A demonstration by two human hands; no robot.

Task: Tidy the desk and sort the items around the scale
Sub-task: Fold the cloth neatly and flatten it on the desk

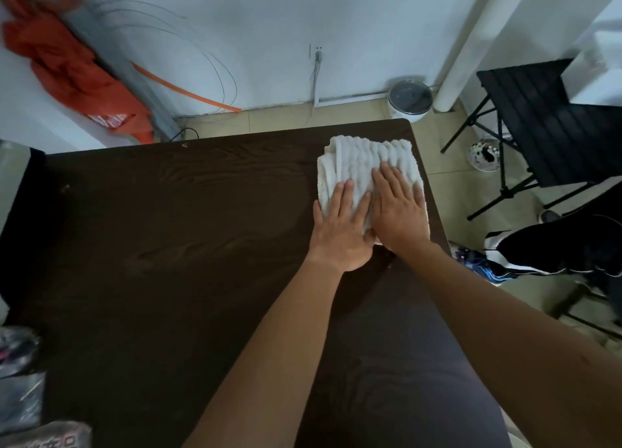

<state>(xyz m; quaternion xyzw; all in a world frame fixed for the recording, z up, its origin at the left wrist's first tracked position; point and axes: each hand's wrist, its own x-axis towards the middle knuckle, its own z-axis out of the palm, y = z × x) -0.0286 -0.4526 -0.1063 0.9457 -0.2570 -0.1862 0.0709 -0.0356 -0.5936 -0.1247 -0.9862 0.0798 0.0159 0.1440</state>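
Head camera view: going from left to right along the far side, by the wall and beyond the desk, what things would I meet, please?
Orange cloth → wall socket → round white bin → white pipe → black folding chair.

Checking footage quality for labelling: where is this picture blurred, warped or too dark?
Head view: motion blur smears the orange cloth at top left; wide-angle bending curves the white pipe; the dark desk hides detail; both hands and the white towel stay sharp.
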